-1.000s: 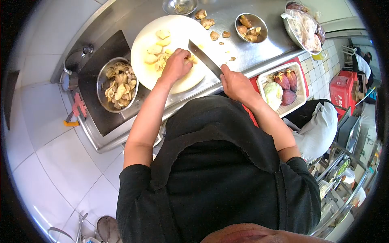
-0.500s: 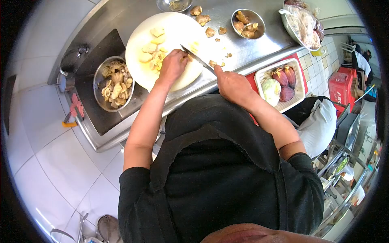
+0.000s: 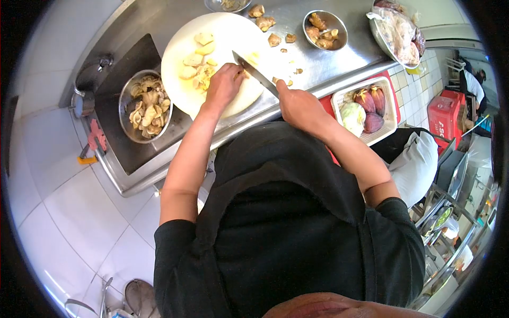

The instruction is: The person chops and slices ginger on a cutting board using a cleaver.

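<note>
My right hand [image 3: 303, 108] is wrapped round the handle of a knife [image 3: 258, 76]. The blade points up and left over the round white cutting board [image 3: 180, 42]. Close to the blade's left side, my left hand [image 3: 224, 87] is closed with curled fingers on a piece of ginger [image 3: 237, 76], mostly hidden by them. Peeled and sliced pale yellow ginger [image 3: 201, 74] lies on the board left of that hand. Unpeeled ginger pieces [image 3: 264, 23] and small scraps are on the steel counter beyond the board.
A bowl of mushrooms [image 3: 146, 108] stands left of the board. A small steel bowl of ginger [image 3: 325, 32] sits at the back. On the right are a white basket [image 3: 380, 137] with purple buds and a pale green vegetable, and a basin of bagged food [image 3: 395, 32]. A person's leg [image 3: 416, 164] shows nearby.
The knife blade has swung to a slightly steeper angle and shows more of its flat side. My right hand has shifted a little left. The left hand stays nearly in place.
</note>
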Motion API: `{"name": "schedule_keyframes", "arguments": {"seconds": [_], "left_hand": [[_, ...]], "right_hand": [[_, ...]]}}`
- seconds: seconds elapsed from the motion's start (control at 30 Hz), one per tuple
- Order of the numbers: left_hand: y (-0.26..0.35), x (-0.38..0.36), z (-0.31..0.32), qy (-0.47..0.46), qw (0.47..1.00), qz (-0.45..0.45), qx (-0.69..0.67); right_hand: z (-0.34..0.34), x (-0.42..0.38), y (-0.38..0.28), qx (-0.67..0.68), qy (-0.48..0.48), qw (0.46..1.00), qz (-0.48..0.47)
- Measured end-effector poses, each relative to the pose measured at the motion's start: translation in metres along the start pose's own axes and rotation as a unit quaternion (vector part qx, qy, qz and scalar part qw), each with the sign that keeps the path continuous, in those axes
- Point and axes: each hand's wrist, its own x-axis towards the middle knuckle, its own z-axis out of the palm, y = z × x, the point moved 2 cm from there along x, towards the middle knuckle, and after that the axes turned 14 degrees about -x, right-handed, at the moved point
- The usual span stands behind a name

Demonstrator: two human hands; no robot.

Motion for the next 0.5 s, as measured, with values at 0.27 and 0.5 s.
{"name": "schedule_keyframes", "arguments": {"seconds": [0.27, 0.5], "left_hand": [[-0.003, 0.0, 0.002, 0.006, 1.0, 0.0, -0.007], [-0.002, 0.0, 0.0, 0.006, 1.0, 0.013, -0.015]], "right_hand": [[0.014, 0.004, -0.003, 0.01, -0.026, 0.999, 0.018], [0.008, 0.018, 0.002, 0.002, -0.003, 1.0, 0.005]]}}
